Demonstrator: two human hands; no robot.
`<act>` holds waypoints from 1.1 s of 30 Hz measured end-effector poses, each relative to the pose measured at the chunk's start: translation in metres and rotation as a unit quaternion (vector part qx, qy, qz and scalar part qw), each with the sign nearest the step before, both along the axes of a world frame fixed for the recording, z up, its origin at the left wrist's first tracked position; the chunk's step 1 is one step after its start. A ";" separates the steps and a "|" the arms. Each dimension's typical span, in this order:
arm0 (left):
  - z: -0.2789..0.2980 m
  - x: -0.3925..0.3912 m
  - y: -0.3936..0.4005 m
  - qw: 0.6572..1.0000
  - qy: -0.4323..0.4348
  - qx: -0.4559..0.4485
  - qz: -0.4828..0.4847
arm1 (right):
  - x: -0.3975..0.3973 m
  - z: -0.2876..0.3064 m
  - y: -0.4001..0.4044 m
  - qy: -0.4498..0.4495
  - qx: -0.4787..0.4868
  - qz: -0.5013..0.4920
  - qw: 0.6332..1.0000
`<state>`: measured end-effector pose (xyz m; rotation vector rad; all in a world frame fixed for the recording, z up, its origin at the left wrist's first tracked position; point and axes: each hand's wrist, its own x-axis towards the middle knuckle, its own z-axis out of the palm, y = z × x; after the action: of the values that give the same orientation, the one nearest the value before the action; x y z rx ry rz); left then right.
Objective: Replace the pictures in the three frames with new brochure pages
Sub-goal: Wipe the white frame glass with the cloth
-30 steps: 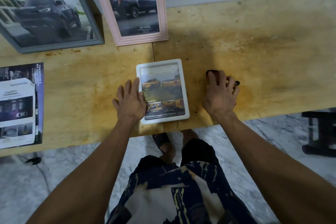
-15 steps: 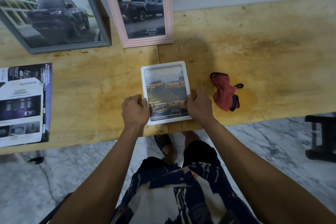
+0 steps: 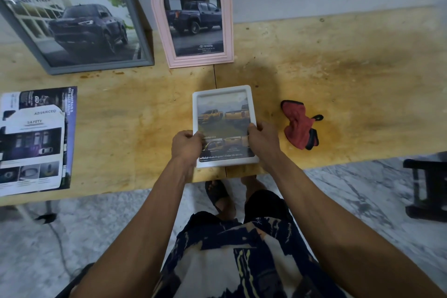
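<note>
Stained wooden table point(image 3: 338, 75), white frame point(image 3: 223, 89) showing yellow trucks, gripped by both hands

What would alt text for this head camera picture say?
Both hands, left hand and right hand, grip a white frame showing yellow trucks over a wooden table. A grey frame and pink arched frame lean behind; a red cloth lies right.

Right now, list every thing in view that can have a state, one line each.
white frame: face up at the table's near edge, held by both hands, truck page inside.
left hand: grips the frame's left edge.
right hand: grips the frame's right edge.
grey frame: leaning against the wall, truck page inside.
pink arched frame: upright against the wall, truck page inside.
brochure: flat on the table, cut-out pages on top.
red cloth: crumpled, untouched.
</note>
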<state>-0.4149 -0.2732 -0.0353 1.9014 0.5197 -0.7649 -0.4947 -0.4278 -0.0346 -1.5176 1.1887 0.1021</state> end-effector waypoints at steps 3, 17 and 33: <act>0.008 -0.002 0.002 0.996 0.035 -0.069 0.050 | -0.001 0.007 0.002 -0.025 0.016 -0.025 0.999; 0.078 0.021 -0.035 0.973 -0.021 -0.222 -0.051 | -0.001 0.081 -0.054 -0.162 -0.025 -0.050 0.985; 0.101 0.075 -0.169 0.964 -0.089 -0.181 -0.173 | 0.032 0.098 -0.217 -0.143 -0.075 0.063 0.985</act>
<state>-0.3403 -0.4418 0.0660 1.7102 -0.0698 -0.8365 -0.4627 -0.6447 0.0639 -1.6762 0.8861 -0.1210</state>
